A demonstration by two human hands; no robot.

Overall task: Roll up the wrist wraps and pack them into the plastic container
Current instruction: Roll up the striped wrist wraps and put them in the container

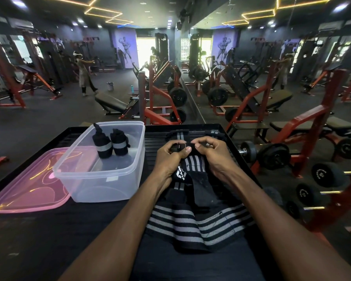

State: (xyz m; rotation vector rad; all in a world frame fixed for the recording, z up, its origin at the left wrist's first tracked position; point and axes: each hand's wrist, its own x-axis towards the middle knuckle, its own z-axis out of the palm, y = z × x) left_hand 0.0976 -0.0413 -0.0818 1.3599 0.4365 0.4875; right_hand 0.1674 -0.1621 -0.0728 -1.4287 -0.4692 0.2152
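Leftmost on the black counter (pixel 39 240) lies a pink lid (pixel 28 189), with the clear plastic container (pixel 101 179) just beside it on the right. Two rolled wraps (pixel 109 146) stand upright inside the container, against its far wall, leaving the near half of the floor bare.

Right of the container, the left hand (pixel 168 157) and the right hand (pixel 213 153) meet over the far end of a striped wrap (pixel 193 163). Both have fingers curled and thumbs pressing on that end, pinching it where the roll seems to be starting. The rest of the wrap trails back toward the person, between the forearms, and lies bunched in folds near the counter's edge. At least one more wrap (pixel 177 134) lies flat on the far side of the hands.

To roll this well, the first turns should probably be kept tight and square to the stripes, so the edges stack evenly. The slack behind likely needs straightening as it feeds in, or the folds will make a lumpy roll that sits badly beside the other two.
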